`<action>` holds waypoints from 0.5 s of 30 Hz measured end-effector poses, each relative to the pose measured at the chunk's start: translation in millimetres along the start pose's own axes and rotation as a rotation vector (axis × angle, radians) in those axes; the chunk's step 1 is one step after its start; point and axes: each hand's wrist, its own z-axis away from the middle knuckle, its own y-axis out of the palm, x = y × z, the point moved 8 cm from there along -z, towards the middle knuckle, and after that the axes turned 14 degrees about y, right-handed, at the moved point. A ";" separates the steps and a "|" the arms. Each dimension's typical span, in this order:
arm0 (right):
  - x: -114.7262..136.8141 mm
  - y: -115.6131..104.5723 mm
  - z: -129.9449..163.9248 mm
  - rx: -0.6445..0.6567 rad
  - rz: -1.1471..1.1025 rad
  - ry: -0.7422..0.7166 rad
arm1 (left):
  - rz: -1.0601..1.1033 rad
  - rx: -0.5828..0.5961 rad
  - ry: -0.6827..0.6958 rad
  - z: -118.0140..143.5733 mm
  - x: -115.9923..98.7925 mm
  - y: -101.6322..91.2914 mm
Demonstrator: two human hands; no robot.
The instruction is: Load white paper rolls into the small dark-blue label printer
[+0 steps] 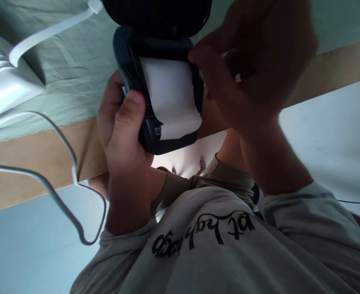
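Note:
A small dark portable receipt printer (155,145) is held tilted over the table edge with its black lid (158,16) swung up. A white paper roll (172,90) lies in its compartment, the loose end draped over the near rim. My left hand (125,118) is closed around the printer's left side, thumb on the front edge. At the right rim of the printer is my right hand (247,73), its fingers curled and one fingertip close to the paper compartment. Deep shadow hides whether those fingers grip anything.
A green cloth (72,77) covers the table, whose wooden edge (45,155) runs below the printer. At left are a white device (8,81) and a white strap-like piece (54,30). A looped grey-white cable (57,204) hangs over the edge near my left forearm.

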 end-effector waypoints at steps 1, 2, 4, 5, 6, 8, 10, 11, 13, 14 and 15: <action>6.2 -0.1 -0.7 -0.038 0.145 -0.028 | -0.002 0.020 -0.003 -0.2 -0.1 1.1; 13.7 1.6 -1.4 -0.055 0.316 -0.064 | -0.008 0.051 -0.008 -0.4 -0.1 2.6; 27.1 8.3 -2.6 -0.021 0.629 -0.129 | -0.054 0.084 -0.011 -1.0 -0.4 2.4; 32.8 11.1 -2.8 0.016 0.712 -0.157 | -0.089 0.085 -0.003 -1.4 -1.2 0.7; 38.5 12.8 -2.5 0.050 0.753 -0.183 | -0.119 0.084 0.008 -1.9 -2.1 -1.0; 46.4 13.4 -2.4 0.097 0.781 -0.177 | -0.152 0.093 0.022 -2.3 -3.1 -2.9; 49.5 14.3 -2.3 0.136 0.809 -0.107 | -0.157 0.133 0.007 -1.6 -1.5 -1.6; 49.9 15.9 -2.1 0.154 0.846 -0.065 | -0.158 0.151 -0.003 -1.1 -0.7 -0.6; 49.4 22.1 -1.0 0.208 0.954 -0.007 | -0.151 0.135 0.000 -1.2 -1.3 -1.6; 48.3 26.2 -0.5 0.246 1.007 0.008 | -0.145 0.133 0.002 -1.3 -1.7 -1.4; 46.7 29.3 -0.7 0.276 1.053 0.022 | -0.143 0.130 0.003 -1.5 -2.2 -1.5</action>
